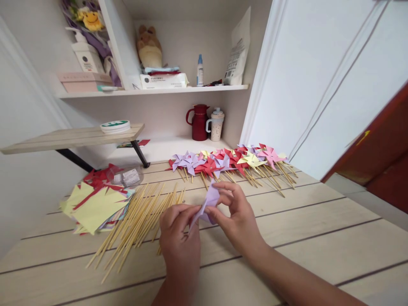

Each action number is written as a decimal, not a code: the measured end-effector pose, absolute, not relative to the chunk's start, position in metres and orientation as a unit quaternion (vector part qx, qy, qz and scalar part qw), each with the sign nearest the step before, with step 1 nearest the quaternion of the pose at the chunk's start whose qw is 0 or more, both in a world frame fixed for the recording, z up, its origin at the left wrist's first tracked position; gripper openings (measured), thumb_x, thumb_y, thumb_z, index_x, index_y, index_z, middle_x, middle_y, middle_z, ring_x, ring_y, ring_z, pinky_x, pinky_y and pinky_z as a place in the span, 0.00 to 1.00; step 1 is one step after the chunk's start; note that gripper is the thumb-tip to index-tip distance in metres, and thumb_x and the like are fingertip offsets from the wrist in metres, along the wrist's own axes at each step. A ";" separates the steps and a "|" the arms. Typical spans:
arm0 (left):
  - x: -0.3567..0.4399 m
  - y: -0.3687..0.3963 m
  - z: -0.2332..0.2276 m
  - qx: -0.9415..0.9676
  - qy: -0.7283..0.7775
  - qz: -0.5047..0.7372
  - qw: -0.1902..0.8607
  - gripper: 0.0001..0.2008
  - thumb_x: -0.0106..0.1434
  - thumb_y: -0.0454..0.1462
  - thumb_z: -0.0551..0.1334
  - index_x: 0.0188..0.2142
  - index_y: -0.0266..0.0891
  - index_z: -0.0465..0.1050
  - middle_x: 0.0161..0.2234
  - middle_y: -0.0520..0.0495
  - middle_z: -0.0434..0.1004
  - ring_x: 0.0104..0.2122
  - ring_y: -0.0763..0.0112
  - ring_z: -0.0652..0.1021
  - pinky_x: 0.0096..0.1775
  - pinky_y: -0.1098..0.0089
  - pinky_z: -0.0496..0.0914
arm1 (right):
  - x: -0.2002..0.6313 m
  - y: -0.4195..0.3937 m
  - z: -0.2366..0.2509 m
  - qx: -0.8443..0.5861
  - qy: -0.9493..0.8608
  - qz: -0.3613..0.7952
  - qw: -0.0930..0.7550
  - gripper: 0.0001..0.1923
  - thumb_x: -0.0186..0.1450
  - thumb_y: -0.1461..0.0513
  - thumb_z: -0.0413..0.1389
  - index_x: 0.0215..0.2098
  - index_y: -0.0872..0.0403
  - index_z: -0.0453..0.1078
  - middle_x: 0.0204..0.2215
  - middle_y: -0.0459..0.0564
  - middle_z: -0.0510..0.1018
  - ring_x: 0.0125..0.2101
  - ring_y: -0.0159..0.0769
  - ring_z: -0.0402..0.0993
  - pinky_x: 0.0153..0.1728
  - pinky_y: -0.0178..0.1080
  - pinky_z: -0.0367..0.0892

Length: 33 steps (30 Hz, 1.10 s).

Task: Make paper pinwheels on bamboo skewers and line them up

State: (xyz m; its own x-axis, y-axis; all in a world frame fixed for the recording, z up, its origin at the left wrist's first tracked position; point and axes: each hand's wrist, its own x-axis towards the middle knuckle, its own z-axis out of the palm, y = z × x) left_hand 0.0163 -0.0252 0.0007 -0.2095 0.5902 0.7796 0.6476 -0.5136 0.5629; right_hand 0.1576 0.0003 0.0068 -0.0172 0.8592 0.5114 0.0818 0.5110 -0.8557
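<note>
A piece of purple paper [211,199], partly folded, is held up above the table between both hands. My left hand [180,225] pinches its lower left edge between thumb and forefinger. On the other side, my right hand [234,212] grips it with the thumb in front and fingers bent behind. Wooden sticks [134,225] lie in a loose spread just left of my left hand. Beyond the hands, a row of finished paper pinwheels [210,165] in red, purple, yellow and pink rests with sticks pointing toward me.
Cut paper sheets [98,208], yellow on top, are stacked at the left beside a clear container [129,176]. A small raised shelf [79,138] holds a roll of tape [115,126]. A red jug [200,123] and a speckled cup [217,125] stand at the back.
</note>
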 end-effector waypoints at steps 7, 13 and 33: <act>0.014 -0.027 0.005 -0.671 -0.441 -0.585 0.116 0.06 0.65 0.35 0.64 0.38 0.46 0.79 0.32 0.52 0.80 0.34 0.68 0.78 0.43 0.64 0.68 | 0.164 0.001 0.007 -0.366 -0.671 0.285 0.578 0.32 0.64 0.62 0.61 0.65 0.44 0.59 0.38 0.49 0.81 0.42 0.43 0.78 0.42 0.46 0.75; 0.011 -0.027 0.007 -0.691 -0.409 -0.570 0.175 0.04 0.65 0.34 0.64 0.39 0.45 0.77 0.33 0.52 0.82 0.33 0.69 0.78 0.47 0.62 0.66 | 0.166 0.004 0.009 -0.342 -0.712 0.155 0.594 0.05 0.63 0.63 0.61 0.38 0.48 0.77 0.33 0.48 0.83 0.45 0.46 0.78 0.53 0.50 0.70; 0.009 -0.025 0.006 -0.699 -0.384 -0.568 0.204 0.11 0.64 0.26 0.58 0.41 0.38 0.74 0.35 0.49 0.83 0.36 0.70 0.81 0.57 0.59 0.65 | 0.165 0.006 0.004 -0.300 -0.713 0.127 0.621 0.07 0.64 0.67 0.61 0.37 0.49 0.71 0.29 0.44 0.79 0.34 0.36 0.77 0.50 0.48 0.71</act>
State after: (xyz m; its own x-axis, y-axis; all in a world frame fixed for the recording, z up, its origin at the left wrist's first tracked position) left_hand 0.0086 -0.0248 0.0064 0.0592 0.3045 0.9507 0.7683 -0.6219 0.1513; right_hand 0.1645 0.0058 0.0043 -0.0486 0.5859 0.8089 0.2697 0.7875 -0.5542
